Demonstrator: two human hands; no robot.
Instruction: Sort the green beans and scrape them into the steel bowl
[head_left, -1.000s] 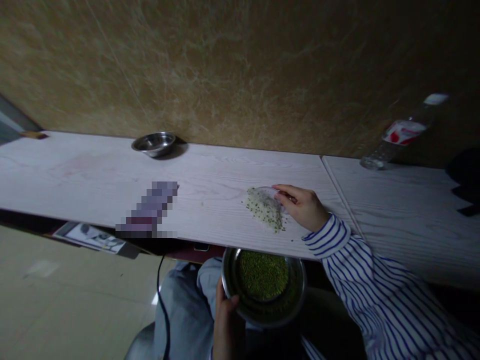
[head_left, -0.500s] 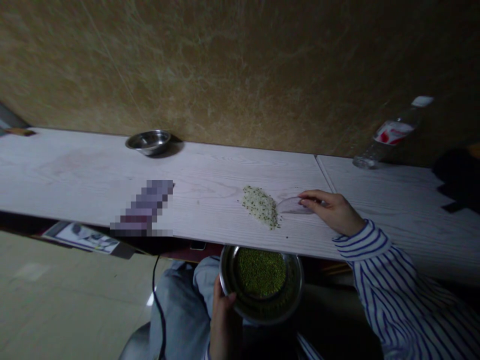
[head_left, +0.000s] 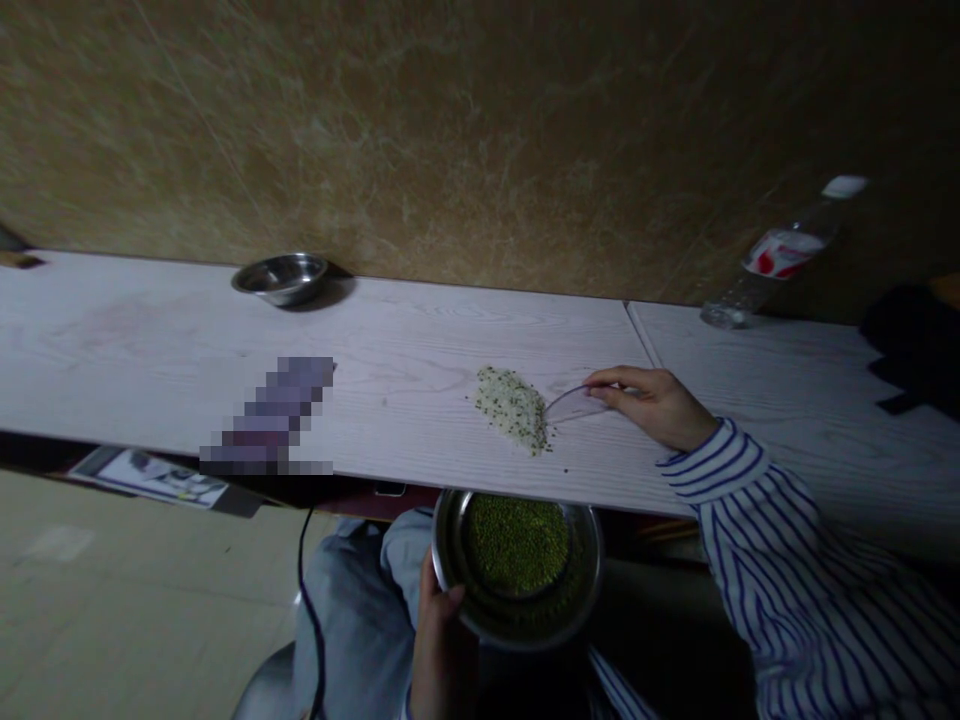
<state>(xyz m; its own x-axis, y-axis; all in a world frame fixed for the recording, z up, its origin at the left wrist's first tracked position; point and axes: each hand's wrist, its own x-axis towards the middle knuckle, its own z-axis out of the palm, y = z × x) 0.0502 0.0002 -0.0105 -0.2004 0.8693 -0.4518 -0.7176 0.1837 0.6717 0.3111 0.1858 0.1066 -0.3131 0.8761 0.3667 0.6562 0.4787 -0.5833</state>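
Note:
My left hand (head_left: pixel 444 635) grips the near left rim of a large steel bowl (head_left: pixel 589 600) over my lap, just below the table's front edge. Small green beans (head_left: pixel 517 545), which look like mung beans, cover its bottom. Up on the table, my right hand (head_left: pixel 651 402) pinches a thin clear plastic disc (head_left: pixel 576 403) between thumb and fingers. The disc is tilted, its left edge at the right side of a pile of white grains (head_left: pixel 511 408) that looks like rice, with green beans mixed in. A few loose bits lie around the pile.
A small steel bowl (head_left: pixel 281 280) stands by the wall. To the left lies a pixelated flat object (head_left: pixel 274 415). A clear bottle (head_left: pixel 784 255) with a red and white label and a dark item (head_left: pixel 911 345) are at the right. A black cable (head_left: pixel 309 600) hangs in front.
My right hand has drawn the plastic disc rightward off the pile, then brought its edge back against the pile's right side. My left hand still holds the large bowl. The view has shifted slightly.

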